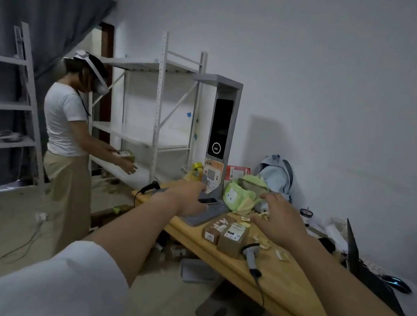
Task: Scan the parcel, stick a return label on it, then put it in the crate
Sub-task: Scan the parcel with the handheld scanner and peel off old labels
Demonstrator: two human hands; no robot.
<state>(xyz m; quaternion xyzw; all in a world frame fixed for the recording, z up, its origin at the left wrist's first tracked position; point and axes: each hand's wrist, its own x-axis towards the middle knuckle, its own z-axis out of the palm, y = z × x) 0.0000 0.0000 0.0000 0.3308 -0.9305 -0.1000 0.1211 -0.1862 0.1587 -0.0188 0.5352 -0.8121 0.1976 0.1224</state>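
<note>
task barely begun: left hand (189,200) and right hand (279,221) spread, empty; parcel (232,239) on tabletop (279,282), seemingly unscanned; handheld scanner (250,256) untouched.

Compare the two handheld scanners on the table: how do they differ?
The grey scanner lies flat near the table's front edge, beside the cardboard parcels. The black scanner sits at the far left corner, raised rather than flat, partly behind the left hand. Both trail a dark cable, and neither is held.
</note>
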